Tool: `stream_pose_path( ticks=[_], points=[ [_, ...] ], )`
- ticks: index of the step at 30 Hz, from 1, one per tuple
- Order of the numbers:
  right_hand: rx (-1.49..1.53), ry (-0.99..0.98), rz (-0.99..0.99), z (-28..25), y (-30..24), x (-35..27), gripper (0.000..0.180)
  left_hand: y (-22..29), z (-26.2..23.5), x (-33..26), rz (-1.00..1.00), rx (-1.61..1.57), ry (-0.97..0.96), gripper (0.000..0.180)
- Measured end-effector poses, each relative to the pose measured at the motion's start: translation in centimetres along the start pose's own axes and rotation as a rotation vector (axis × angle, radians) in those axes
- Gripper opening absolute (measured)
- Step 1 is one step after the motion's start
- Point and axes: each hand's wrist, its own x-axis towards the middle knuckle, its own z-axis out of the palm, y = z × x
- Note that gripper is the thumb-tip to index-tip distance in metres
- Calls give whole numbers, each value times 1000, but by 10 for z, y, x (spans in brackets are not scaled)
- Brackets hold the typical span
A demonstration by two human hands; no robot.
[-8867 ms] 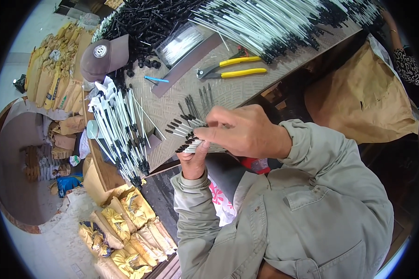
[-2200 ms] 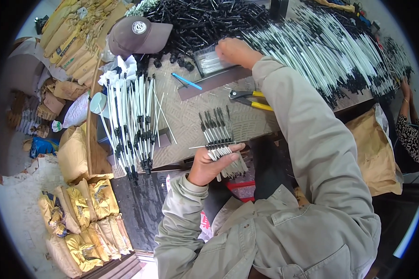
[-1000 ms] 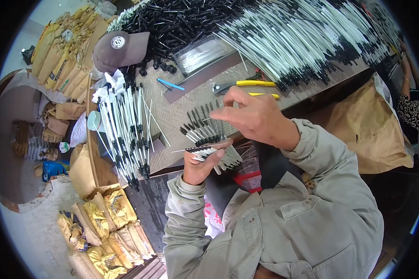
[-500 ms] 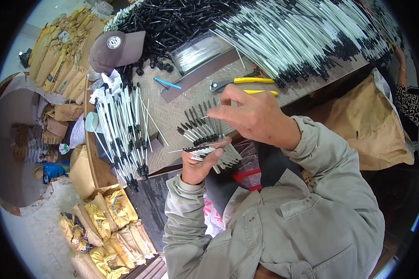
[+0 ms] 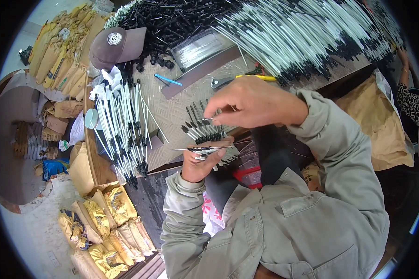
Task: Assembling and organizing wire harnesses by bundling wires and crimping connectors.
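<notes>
In my left hand (image 5: 198, 166) is a bundle of white rods with black ends (image 5: 203, 134), fanned out above the fingers. A thin metal wire (image 5: 179, 149) lies across the bundle by my left thumb. My right hand (image 5: 256, 102) is just above and to the right of the bundle, with finger and thumb pinched on a second thin wire (image 5: 203, 119) near the black tips. Behind my right hand lies a cutting tool with yellow handles (image 5: 267, 77), partly covered. The lower ends of the rods are mostly hidden by my left hand.
A metal tray of thin wires (image 5: 198, 51) stands on the table, a blue tool (image 5: 167, 80) beside it. White rods (image 5: 284, 37) are heaped at the far right, more rods (image 5: 121, 125) at left. A grey cap (image 5: 130, 46) sits far left. Another person's arm (image 5: 403, 69) shows at right.
My right hand has turned over, back upward, and come slightly to the right and lower, hiding more of the yellow-handled tool. My left hand still holds the bundle in nearly the same place.
</notes>
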Motion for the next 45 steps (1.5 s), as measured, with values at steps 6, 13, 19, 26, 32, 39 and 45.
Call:
stream_pose_path(
  ticks=[6, 13, 19, 26, 32, 39, 45],
  points=[
    [499, -231, 152, 6, 10, 10, 24, -1, -4, -1, -45, 6, -8, 18],
    [735, -212, 231, 14, 14, 1, 24, 1, -2, 1, -39, -44, -9, 20],
    [705, -154, 136, 19, 14, 1, 22, 1, -4, 0, -69, -47, -16, 20],
    [593, 38, 17, 33, 15, -2, 19, -4, -8, 2, -1, -37, -74, 19],
    [260, 82, -118, 23, 8, 2, 15, -3, -8, 1, 6, -3, -102, 20],
    [279, 46, -39, 24, 2, 4, 21, -3, -6, 3, 12, 31, -81, 22],
    [291, -9, -114, 20, 7, 11, 18, -3, -8, 2, 7, 15, -113, 24]
  ],
)
